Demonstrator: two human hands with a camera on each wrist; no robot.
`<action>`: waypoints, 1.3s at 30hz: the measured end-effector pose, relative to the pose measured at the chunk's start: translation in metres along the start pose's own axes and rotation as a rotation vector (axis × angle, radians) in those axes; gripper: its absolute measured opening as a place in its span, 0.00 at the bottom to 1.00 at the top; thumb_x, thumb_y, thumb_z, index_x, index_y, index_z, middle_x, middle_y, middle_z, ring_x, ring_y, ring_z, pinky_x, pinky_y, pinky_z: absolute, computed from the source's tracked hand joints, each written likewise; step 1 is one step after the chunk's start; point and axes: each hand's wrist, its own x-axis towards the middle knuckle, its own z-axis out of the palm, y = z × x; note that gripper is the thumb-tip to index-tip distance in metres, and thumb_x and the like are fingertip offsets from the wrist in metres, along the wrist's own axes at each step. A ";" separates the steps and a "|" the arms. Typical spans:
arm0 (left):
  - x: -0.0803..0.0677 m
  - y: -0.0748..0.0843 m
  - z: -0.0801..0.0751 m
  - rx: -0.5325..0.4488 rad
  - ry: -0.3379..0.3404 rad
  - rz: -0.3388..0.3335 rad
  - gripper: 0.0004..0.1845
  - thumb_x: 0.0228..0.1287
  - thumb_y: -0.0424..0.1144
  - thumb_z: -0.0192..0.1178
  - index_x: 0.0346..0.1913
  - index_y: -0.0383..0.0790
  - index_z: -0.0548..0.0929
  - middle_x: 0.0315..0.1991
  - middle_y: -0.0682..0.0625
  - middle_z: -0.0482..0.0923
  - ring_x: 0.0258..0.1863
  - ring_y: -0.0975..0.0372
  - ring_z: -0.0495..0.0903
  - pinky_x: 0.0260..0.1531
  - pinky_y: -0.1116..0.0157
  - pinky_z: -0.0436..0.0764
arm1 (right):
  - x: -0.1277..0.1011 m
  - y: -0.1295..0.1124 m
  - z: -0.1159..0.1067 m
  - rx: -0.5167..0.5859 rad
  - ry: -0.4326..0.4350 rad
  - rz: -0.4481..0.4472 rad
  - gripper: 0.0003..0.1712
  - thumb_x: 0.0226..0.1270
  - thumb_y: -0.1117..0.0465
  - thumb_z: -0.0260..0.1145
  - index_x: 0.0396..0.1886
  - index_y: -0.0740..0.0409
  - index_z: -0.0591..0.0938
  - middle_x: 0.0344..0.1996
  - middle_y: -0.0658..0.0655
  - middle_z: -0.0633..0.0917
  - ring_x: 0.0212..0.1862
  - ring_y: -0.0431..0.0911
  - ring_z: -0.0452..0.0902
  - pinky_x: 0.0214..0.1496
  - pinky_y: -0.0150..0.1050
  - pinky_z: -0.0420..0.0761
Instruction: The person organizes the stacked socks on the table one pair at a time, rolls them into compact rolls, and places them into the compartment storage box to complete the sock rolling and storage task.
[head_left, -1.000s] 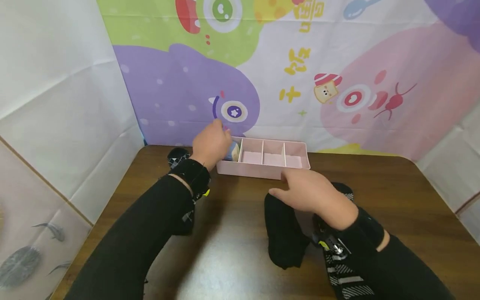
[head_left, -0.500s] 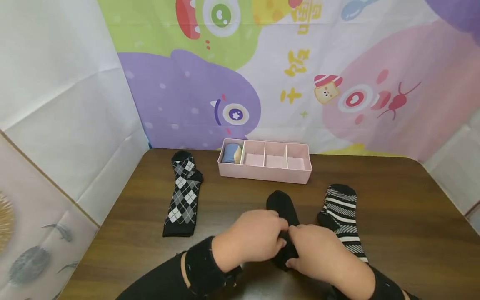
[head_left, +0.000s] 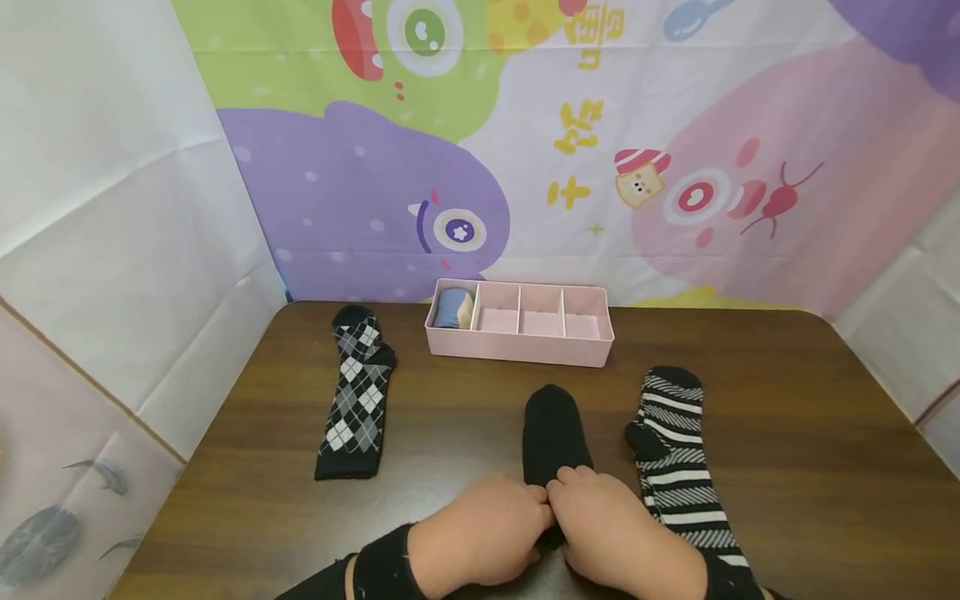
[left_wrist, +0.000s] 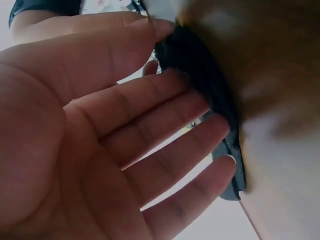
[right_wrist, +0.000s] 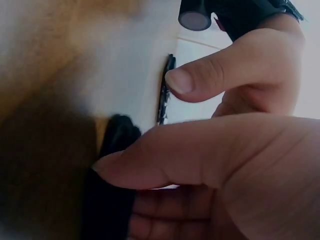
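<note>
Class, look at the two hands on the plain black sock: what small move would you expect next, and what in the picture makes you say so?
Probably rolling the black sock away from the body, toward its toe. Both the left hand and the right hand pinch its near end, the rest lies flat, and a rolled sock already sits in the pink box.

A pink divided box (head_left: 520, 335) sits far centre; an argyle sock (head_left: 356, 393) lies left, a striped sock (head_left: 677, 459) right.
</note>
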 end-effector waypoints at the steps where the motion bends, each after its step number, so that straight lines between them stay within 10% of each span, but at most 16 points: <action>1: -0.003 0.001 0.002 0.002 0.020 0.002 0.11 0.66 0.49 0.71 0.49 0.54 0.87 0.40 0.63 0.80 0.34 0.70 0.79 0.35 0.71 0.78 | 0.000 -0.001 0.001 0.003 0.004 -0.009 0.21 0.45 0.60 0.82 0.39 0.57 0.83 0.32 0.49 0.76 0.35 0.45 0.73 0.36 0.42 0.80; 13: -0.026 0.003 0.013 0.010 0.064 -0.025 0.09 0.64 0.44 0.72 0.46 0.53 0.89 0.37 0.63 0.82 0.31 0.70 0.71 0.34 0.73 0.72 | 0.004 -0.020 0.017 0.021 0.055 -0.123 0.13 0.56 0.64 0.76 0.39 0.58 0.81 0.32 0.49 0.72 0.35 0.42 0.66 0.43 0.37 0.79; 39: -0.023 0.009 0.021 0.134 0.216 -0.032 0.06 0.61 0.44 0.73 0.37 0.47 0.89 0.30 0.57 0.79 0.27 0.68 0.71 0.30 0.72 0.70 | 0.005 -0.014 0.018 0.148 0.058 -0.120 0.07 0.63 0.62 0.72 0.36 0.53 0.81 0.30 0.44 0.74 0.34 0.39 0.71 0.42 0.39 0.79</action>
